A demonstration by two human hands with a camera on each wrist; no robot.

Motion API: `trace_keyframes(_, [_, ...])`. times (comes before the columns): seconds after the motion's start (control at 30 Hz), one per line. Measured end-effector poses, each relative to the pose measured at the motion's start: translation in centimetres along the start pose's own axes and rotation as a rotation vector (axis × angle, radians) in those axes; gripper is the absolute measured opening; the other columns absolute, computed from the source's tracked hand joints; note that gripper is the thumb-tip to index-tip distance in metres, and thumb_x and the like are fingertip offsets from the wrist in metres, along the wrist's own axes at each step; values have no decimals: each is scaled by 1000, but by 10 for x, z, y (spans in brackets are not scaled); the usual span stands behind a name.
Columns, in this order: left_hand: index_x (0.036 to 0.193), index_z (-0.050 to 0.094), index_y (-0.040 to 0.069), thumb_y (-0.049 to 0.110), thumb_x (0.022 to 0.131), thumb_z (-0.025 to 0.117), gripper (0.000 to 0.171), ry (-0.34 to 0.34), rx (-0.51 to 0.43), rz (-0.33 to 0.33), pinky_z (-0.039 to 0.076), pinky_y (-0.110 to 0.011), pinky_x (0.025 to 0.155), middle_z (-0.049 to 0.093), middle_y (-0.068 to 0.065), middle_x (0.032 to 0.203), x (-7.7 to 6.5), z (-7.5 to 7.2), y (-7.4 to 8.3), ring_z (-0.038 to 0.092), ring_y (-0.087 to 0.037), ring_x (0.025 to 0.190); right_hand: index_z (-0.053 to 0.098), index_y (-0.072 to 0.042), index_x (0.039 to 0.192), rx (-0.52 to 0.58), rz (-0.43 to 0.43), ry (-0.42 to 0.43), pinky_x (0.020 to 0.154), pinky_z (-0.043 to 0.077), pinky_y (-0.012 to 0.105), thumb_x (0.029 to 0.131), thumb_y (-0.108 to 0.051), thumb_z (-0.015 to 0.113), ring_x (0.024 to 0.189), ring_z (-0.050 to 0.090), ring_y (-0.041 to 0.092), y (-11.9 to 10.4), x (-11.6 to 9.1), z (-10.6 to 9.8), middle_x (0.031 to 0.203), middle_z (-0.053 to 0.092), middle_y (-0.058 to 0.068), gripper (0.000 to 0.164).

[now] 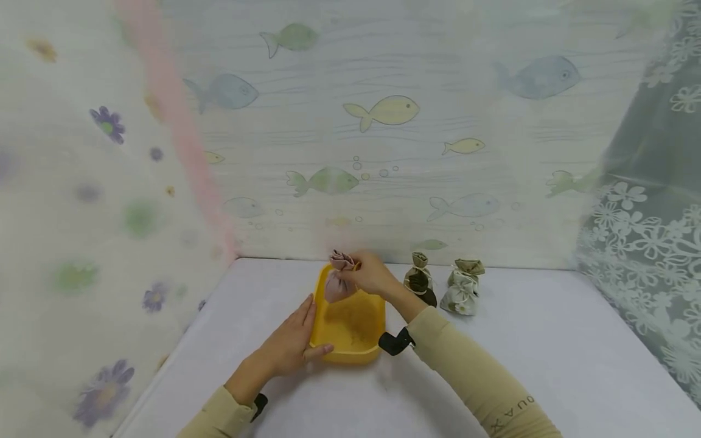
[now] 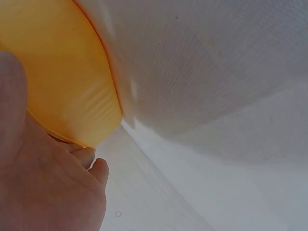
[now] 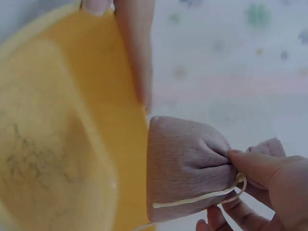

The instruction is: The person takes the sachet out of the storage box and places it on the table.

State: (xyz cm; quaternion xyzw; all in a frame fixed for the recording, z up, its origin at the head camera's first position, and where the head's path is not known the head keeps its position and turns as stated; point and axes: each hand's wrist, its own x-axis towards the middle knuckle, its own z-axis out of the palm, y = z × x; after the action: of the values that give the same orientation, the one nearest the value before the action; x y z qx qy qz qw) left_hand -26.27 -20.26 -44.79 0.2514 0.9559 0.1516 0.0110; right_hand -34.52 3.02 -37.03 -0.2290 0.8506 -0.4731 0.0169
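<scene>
A mauve drawstring pouch [image 1: 339, 287] with a pale cord is gripped at its gathered neck by my right hand [image 1: 371, 274]. It hangs above the far left part of a yellow plastic tub [image 1: 350, 358]. In the right wrist view, thumb and fingers pinch the pouch [image 3: 187, 168] just below its frilled top. My left hand [image 1: 290, 340] holds the tub's near left corner, fingers along the outer wall and thumb over the near rim. The left wrist view shows the palm [image 2: 53, 183] against the tub's side [image 2: 72, 62].
Right of the tub stand a dark brown pouch [image 1: 420, 286] with a tan one [image 1: 419, 260] behind it, and a pale floral pouch [image 1: 461, 295] by an olive-topped one [image 1: 470, 266]. A fish-printed curtain [image 1: 394, 152] hangs behind the white table [image 1: 493, 377].
</scene>
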Motion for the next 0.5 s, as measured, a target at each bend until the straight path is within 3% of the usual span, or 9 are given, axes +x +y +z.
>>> trace_keyframes(0.23, [158,14,-12,56,99,61,102,9,-4,-8,23,-54,123,8,-26,168,-5,-5,6,19,-40,154,71,-12,96,0,-51,67,62,42,28,96,-23,74,79,53,18,-13,-30,-20,87,62,1,12])
trace_keyframes(0.4, [158,14,-12,55,99,61,101,18,-16,0,23,-55,123,8,-26,168,-8,-5,11,19,-41,154,74,-15,103,-24,-123,141,68,46,32,94,-23,76,85,57,20,-11,-62,-42,93,66,-2,12])
trace_keyframes(0.5, [158,15,-12,57,98,61,102,18,-23,-13,23,-55,123,7,-26,169,-11,-6,14,19,-41,154,74,-15,103,-43,-139,179,66,49,31,93,-22,78,80,57,19,-5,-83,-56,90,66,-2,13])
